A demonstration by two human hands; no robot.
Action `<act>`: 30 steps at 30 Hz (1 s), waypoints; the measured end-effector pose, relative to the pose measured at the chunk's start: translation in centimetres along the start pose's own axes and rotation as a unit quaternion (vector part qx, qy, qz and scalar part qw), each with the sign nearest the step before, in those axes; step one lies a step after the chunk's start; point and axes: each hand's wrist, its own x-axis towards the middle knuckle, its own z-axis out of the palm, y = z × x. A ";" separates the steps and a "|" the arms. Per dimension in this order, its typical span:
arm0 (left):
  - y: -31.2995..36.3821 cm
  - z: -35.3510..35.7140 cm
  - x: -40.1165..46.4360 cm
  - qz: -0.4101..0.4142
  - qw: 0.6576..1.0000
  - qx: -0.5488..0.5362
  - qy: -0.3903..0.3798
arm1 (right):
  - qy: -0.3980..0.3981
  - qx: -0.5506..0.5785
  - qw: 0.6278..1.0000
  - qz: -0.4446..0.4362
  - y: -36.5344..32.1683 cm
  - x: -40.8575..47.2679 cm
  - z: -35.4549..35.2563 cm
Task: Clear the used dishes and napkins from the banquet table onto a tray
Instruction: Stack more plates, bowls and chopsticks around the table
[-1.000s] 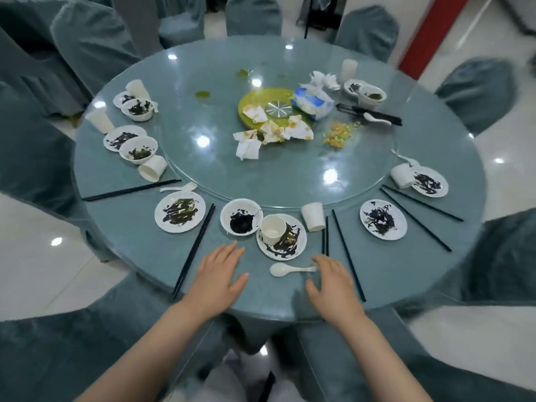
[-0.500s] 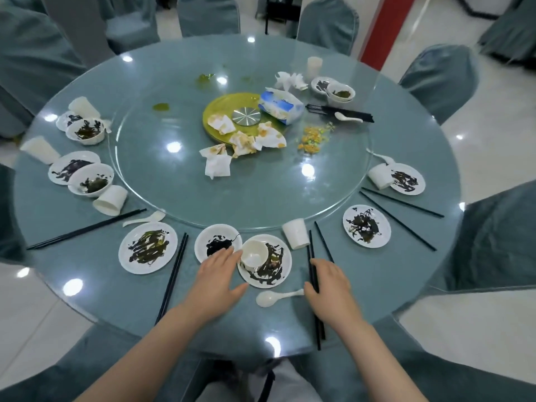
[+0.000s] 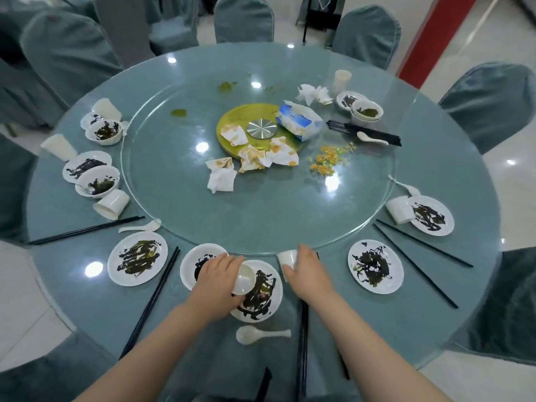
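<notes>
At the near edge of the round table (image 3: 452, 288), my left hand (image 3: 216, 285) grips a small white cup (image 3: 243, 279) that lies tipped on a dirty white plate (image 3: 262, 291). Behind that hand a white bowl (image 3: 193, 264) with dark sauce is partly hidden. My right hand (image 3: 307, 271) closes round a white paper cup (image 3: 287, 258) lying on its side by the glass turntable's rim. A white spoon (image 3: 258, 334) lies in front of the plate. Black chopsticks (image 3: 303, 343) run under my right forearm.
More dirty plates (image 3: 375, 266), (image 3: 137, 258), bowls (image 3: 98, 181), tipped cups (image 3: 111, 203) and chopsticks (image 3: 417, 265) ring the table. The glass turntable (image 3: 261, 221) carries crumpled napkins (image 3: 222, 177), a yellow plate (image 3: 232, 118), a tissue pack (image 3: 300, 120) and food scraps (image 3: 327, 158). Covered chairs (image 3: 493, 103) surround the table.
Both hands have moved forward from the table edge. My left hand has taken hold of the small cup on the plate; my right hand has left the chopsticks and reached the paper cup.
</notes>
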 end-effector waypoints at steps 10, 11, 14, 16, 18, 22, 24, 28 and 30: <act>2.6 -0.8 0.5 -0.048 0.981 -0.186 0.031 | 0.009 0.149 0.988 -0.029 0.8 0.1 -1.3; 3.0 -1.0 0.7 -0.051 0.978 -0.201 0.031 | 0.020 0.194 0.980 -0.033 0.6 -0.2 -1.9; 4.4 -1.9 1.3 -0.042 0.972 -0.224 0.053 | 0.036 0.285 0.956 -0.056 0.0 -0.8 -3.4; 5.3 -2.5 1.7 -0.030 0.969 -0.237 0.057 | 0.033 0.330 0.941 -0.072 -0.3 -1.2 -3.9; 6.1 -3.1 2.2 -0.020 0.965 -0.255 0.056 | 0.026 0.354 0.931 -0.092 -0.2 -1.4 -4.1; 7.2 -4.0 3.0 -0.016 0.956 -0.287 0.066 | 0.016 0.385 0.918 -0.089 0.0 -1.4 -3.9; 7.5 -4.3 3.3 -0.016 0.954 -0.293 0.066 | 0.014 0.399 0.913 -0.083 0.0 -1.4 -3.7; 7.8 -4.8 4.2 -0.003 0.950 -0.307 0.062 | 0.009 0.398 0.914 -0.083 0.2 -1.2 -4.0; 7.7 -4.9 4.8 0.001 0.946 -0.318 0.059 | 0.016 0.400 0.913 -0.081 0.3 -0.8 -4.4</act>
